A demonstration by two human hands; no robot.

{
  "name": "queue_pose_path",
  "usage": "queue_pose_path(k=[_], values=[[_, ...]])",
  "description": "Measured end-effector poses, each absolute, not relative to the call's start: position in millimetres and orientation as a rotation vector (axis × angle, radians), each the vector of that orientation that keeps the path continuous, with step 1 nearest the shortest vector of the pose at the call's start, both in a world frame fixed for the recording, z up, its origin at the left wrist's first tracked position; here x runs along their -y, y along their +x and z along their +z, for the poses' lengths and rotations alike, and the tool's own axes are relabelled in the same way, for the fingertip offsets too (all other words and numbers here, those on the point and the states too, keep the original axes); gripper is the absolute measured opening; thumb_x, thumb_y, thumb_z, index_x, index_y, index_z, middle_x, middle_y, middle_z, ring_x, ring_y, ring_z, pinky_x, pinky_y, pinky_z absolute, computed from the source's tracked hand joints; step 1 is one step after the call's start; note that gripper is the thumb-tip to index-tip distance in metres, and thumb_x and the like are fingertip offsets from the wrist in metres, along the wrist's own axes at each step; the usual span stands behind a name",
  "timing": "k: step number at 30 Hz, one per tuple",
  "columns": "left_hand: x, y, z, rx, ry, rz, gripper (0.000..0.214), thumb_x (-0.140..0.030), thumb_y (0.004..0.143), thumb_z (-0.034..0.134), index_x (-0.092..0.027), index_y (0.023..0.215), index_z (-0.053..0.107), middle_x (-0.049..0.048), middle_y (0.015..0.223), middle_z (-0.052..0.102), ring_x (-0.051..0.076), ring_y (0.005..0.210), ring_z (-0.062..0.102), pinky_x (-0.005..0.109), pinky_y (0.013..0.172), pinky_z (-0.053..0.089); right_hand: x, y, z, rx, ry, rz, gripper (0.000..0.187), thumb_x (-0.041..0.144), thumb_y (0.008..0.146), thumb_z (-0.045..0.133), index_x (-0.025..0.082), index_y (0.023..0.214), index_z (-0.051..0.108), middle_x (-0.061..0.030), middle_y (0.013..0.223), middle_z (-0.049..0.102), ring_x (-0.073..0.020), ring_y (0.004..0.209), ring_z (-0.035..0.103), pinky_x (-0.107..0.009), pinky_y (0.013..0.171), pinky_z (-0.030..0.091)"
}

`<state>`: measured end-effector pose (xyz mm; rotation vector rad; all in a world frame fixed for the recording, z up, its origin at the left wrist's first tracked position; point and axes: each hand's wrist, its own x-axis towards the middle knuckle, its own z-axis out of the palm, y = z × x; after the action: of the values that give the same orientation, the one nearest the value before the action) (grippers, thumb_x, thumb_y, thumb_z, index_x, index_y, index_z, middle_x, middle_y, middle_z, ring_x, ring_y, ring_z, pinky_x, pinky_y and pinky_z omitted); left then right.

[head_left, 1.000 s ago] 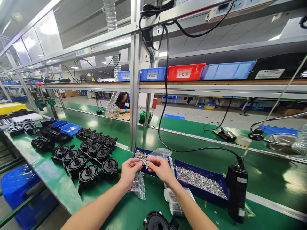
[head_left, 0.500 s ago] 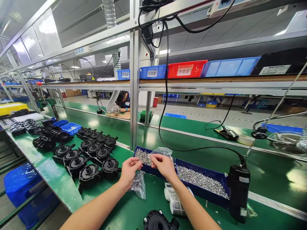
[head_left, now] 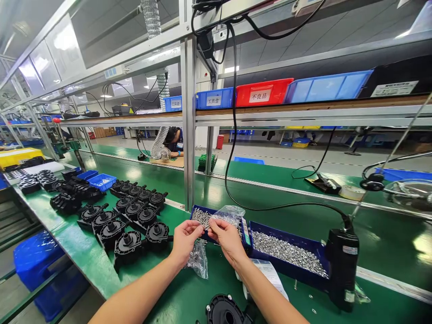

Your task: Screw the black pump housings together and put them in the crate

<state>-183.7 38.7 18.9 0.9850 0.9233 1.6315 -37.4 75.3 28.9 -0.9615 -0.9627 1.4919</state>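
My left hand (head_left: 186, 242) and my right hand (head_left: 229, 240) are close together in front of a blue bin of long screws (head_left: 201, 218). Both have thumb and fingers pinched, the fingertips nearly touching. Whatever is between them is too small to make out. A clear plastic bag of small metal parts (head_left: 198, 260) lies beneath my left hand. Right of my right hand, another blue bin holds small shiny nuts or washers (head_left: 286, 249). Below my hands, at the bottom edge, is a round black plastic housing (head_left: 224, 310) with metal fasteners at its rim, partly cut off.
Rows of black housings (head_left: 127, 243) cover the bench on the left. A black corded power tool (head_left: 343, 270) stands at the right, its cable looping upward. White rolls (head_left: 266, 274) lie under my right forearm. A metal post (head_left: 189, 135) rises behind the screws. Another person (head_left: 173, 139) sits beyond.
My right hand has come slightly left, so the two pinches are closer together. The view has shifted a little.
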Motion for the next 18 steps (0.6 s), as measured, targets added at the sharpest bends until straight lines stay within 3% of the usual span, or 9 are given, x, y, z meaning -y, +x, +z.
queue_pose_path(k=[18], values=[[-41.6, -187.9, 20.4, -0.953, 0.909, 1.697, 0.042, -0.041, 0.065, 0.094, -0.014, 0.089, 0.073, 0.0074, 0.082, 0.076, 0.016, 0.074, 0.068, 0.029, 0.076, 0.055, -71.3, -36.2, 33.0, 1.117, -0.947, 1.52, 0.059, 0.063, 0.049, 0.095, 0.013, 0.073, 0.074, -0.0019, 0.062, 0.067, -0.0141, 0.057, 0.061, -0.027, 0.06, 0.057]])
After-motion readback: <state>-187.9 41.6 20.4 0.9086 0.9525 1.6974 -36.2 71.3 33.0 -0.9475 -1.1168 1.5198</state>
